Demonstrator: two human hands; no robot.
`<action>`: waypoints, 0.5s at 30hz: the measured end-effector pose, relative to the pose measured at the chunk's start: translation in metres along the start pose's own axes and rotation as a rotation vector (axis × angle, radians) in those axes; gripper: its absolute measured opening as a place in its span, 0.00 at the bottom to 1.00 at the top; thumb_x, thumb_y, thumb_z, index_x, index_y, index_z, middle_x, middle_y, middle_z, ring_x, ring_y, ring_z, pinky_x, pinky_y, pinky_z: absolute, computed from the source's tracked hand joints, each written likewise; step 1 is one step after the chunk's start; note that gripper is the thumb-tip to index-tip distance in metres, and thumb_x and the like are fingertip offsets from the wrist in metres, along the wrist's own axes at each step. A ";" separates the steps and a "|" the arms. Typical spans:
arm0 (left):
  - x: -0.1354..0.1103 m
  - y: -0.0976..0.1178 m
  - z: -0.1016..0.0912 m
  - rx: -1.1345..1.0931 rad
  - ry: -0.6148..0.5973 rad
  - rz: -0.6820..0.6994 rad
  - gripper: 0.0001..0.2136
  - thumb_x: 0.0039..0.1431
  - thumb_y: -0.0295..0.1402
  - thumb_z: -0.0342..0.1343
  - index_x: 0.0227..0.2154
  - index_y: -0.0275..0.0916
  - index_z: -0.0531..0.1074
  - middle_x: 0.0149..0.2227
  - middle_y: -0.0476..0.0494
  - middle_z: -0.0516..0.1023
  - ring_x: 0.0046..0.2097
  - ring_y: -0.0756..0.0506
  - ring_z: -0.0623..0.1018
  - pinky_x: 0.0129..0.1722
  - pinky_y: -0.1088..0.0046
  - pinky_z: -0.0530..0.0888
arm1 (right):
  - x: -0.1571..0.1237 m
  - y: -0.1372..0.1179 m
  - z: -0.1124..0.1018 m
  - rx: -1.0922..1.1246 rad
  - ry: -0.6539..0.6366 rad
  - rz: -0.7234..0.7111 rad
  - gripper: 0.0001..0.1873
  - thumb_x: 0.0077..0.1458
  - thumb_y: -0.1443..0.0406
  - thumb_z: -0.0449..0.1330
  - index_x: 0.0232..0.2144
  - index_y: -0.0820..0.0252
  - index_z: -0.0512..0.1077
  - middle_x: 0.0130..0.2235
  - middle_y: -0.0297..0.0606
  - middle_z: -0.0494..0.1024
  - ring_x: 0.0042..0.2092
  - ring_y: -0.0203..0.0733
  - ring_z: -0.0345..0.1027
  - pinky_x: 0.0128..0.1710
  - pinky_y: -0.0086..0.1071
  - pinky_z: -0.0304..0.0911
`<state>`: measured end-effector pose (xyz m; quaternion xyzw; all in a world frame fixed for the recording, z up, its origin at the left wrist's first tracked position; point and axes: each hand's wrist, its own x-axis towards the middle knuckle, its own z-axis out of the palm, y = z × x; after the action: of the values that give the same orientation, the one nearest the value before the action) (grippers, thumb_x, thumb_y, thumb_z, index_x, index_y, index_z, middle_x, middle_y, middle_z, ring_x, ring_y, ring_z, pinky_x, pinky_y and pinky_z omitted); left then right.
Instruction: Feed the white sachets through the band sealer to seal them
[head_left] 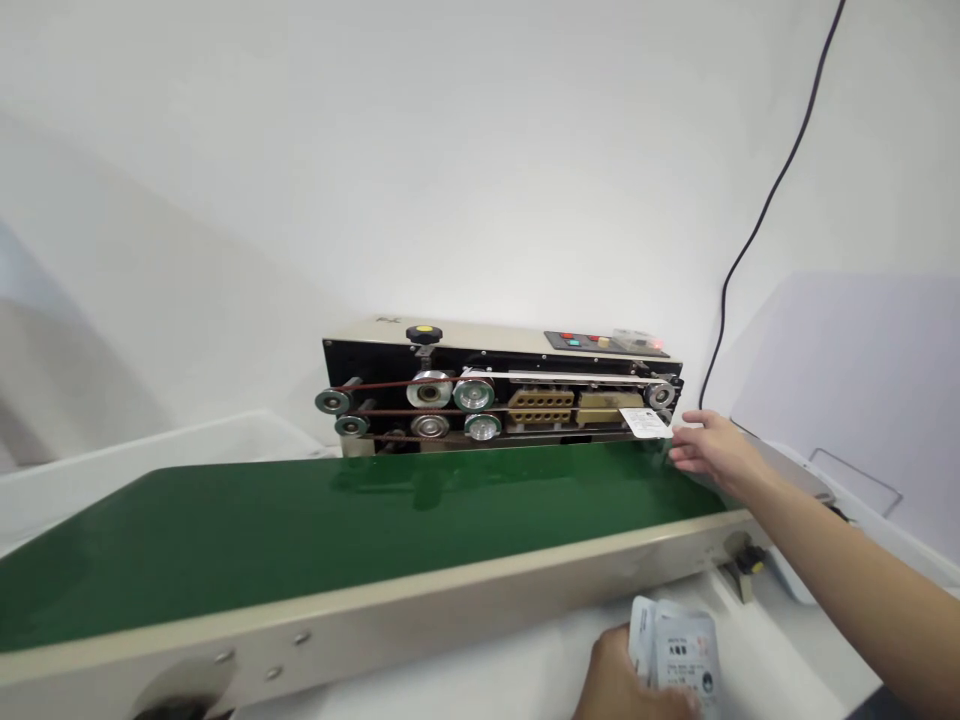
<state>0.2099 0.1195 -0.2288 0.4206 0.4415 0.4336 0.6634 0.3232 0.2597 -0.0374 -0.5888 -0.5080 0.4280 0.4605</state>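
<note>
Walls (450, 150) of plain white are seen at the far side of the scene, and a black cable (765, 200) is run down the right-hand wall. A white bin (150, 470) is placed at the far left. A green conveyor belt (300, 540) is stretched across most of the view and is carried in a cream metal frame (375, 620), with a black-and-yellow adjuster knob (746, 555) fitted near its right end. Behind the belt, a band sealer (495, 390) is mounted, its black face fitted with pulleys (431, 390), thin red drive belts (375, 385) and two brass-coloured blocks (540, 405). A control panel (592, 342) is set on its top, to the right of a black knob with a yellow cap (424, 334). A white tabletop (465, 700) is seen below the frame on the near side.

A white printed packet (645, 423) is held upright at the sealer's right end, just above the belt. The right hand (712, 450) is extended toward it with the grip released and nothing held, its fingertips (675, 455) just beside the packet; whether they touch cannot be told. A stack of white packets (679, 650) is clenched in the left hand (619, 680) at the near edge, below the frame.
</note>
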 end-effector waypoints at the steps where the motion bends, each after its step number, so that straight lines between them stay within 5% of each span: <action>1: -0.001 0.001 0.001 0.008 0.009 -0.001 0.18 0.33 0.24 0.63 0.33 0.34 0.74 0.33 0.45 0.79 0.40 0.40 0.77 0.38 0.69 0.75 | -0.006 0.003 -0.003 -0.080 0.039 -0.076 0.18 0.49 0.70 0.59 0.43 0.61 0.61 0.25 0.35 0.72 0.25 0.38 0.69 0.25 0.30 0.69; 6: -0.006 0.007 0.002 0.003 -0.015 -0.024 0.19 0.34 0.23 0.62 0.36 0.35 0.74 0.35 0.44 0.79 0.40 0.39 0.78 0.37 0.68 0.75 | -0.070 0.045 -0.026 -0.467 0.120 -0.460 0.23 0.46 0.56 0.60 0.45 0.57 0.67 0.32 0.38 0.76 0.31 0.43 0.70 0.31 0.34 0.67; 10: -0.007 0.008 0.001 0.012 -0.013 -0.039 0.22 0.33 0.24 0.63 0.38 0.36 0.73 0.35 0.44 0.79 0.40 0.39 0.78 0.36 0.69 0.75 | -0.113 0.103 -0.044 -0.585 0.033 -0.554 0.20 0.41 0.53 0.62 0.37 0.54 0.74 0.33 0.41 0.78 0.32 0.48 0.72 0.30 0.35 0.68; 15: -0.009 0.009 0.002 -0.017 0.022 -0.022 0.23 0.33 0.23 0.62 0.40 0.34 0.73 0.34 0.46 0.79 0.40 0.39 0.77 0.38 0.69 0.74 | -0.122 0.152 -0.055 -0.625 -0.113 -0.543 0.17 0.42 0.54 0.62 0.37 0.49 0.76 0.34 0.38 0.79 0.29 0.45 0.73 0.25 0.32 0.70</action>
<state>0.2082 0.1131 -0.2174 0.4052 0.4499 0.4346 0.6668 0.3930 0.1240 -0.1700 -0.5206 -0.7745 0.1479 0.3274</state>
